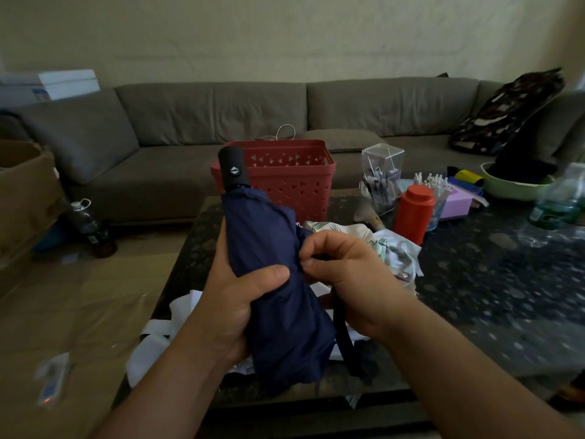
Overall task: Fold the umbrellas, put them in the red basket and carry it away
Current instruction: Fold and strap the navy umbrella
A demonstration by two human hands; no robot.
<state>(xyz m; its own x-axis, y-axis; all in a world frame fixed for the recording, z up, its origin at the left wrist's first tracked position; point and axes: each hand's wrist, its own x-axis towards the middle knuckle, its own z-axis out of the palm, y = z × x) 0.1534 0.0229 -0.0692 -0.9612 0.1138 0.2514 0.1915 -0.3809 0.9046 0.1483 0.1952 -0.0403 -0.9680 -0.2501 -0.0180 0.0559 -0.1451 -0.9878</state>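
Navy umbrella (278,280) stands handle-up at 6 o'clock, left hand (234,299) wrapped round its canopy, right hand (345,274) pinching the folds at 3 o'clock — keep pleats tight, then strap. Red basket (285,175) waits at 12 o'clock on the surface (474,280).

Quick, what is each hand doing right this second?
Left hand: closed, gripping the folded navy blue fabric umbrella around its middle.
Right hand: closed, fingers pinching the umbrella's fabric at its side.
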